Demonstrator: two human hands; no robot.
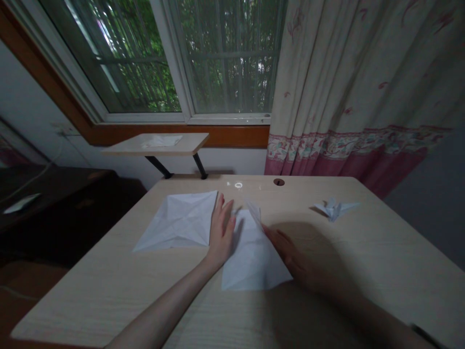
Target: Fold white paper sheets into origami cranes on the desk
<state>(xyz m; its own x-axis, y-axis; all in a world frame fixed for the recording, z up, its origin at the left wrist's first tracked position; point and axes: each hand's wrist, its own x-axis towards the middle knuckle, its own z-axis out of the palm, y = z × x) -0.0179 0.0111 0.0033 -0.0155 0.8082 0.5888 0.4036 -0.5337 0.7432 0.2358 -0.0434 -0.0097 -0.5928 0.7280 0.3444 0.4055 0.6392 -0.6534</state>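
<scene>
Desk by a window | White sheet rests between two hands I see well apart: left hand open at its left edge, right hand at its right, pinch unclear to me | I judge it light, limp, easily creased; hold by edges.

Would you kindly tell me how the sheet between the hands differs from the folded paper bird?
The sheet is larger; the folded paper bird is smaller. The sheet lies mostly flat, while the bird has outspread wings. The left hand and right hand flank the sheet; the bird sits apart. Both look white.
</scene>
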